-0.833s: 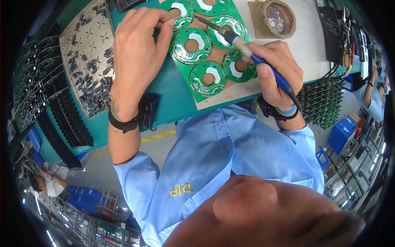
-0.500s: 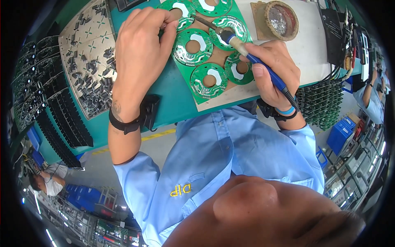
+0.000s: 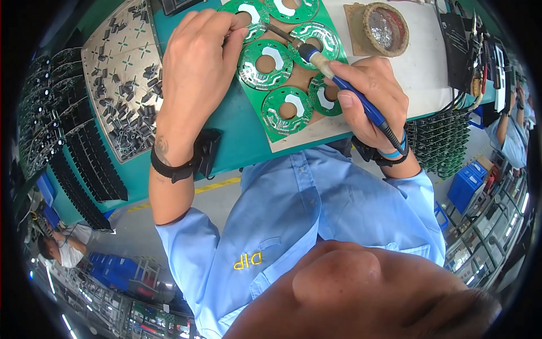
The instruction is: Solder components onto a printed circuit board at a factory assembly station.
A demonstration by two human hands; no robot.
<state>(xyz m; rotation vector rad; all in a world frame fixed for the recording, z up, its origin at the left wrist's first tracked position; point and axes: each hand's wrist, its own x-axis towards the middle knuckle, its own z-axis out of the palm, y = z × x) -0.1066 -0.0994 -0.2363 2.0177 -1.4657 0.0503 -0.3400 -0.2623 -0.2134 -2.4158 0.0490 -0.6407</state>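
My right hand grips a soldering iron with a blue handle and cream collar. Its metal tip reaches up-left to the edge of a round green circuit board at the far left of the panel. Close to that tip, my left hand is closed in a pinch of thumb and forefinger. Whatever it pinches is hidden by the fingers. More round green boards with white patches and centre holes sit in rows on the same panel.
Left of the panel, a metal tray holds many small black leaded components. Dark strips of parts stand at the far left. A round solder pot sits at the back right. Stacked green boards are beyond my right wrist.
My right hand has shifted slightly left, and the iron with it, while the tip stays by the same board. My left hand keeps its pinch, barely moved.
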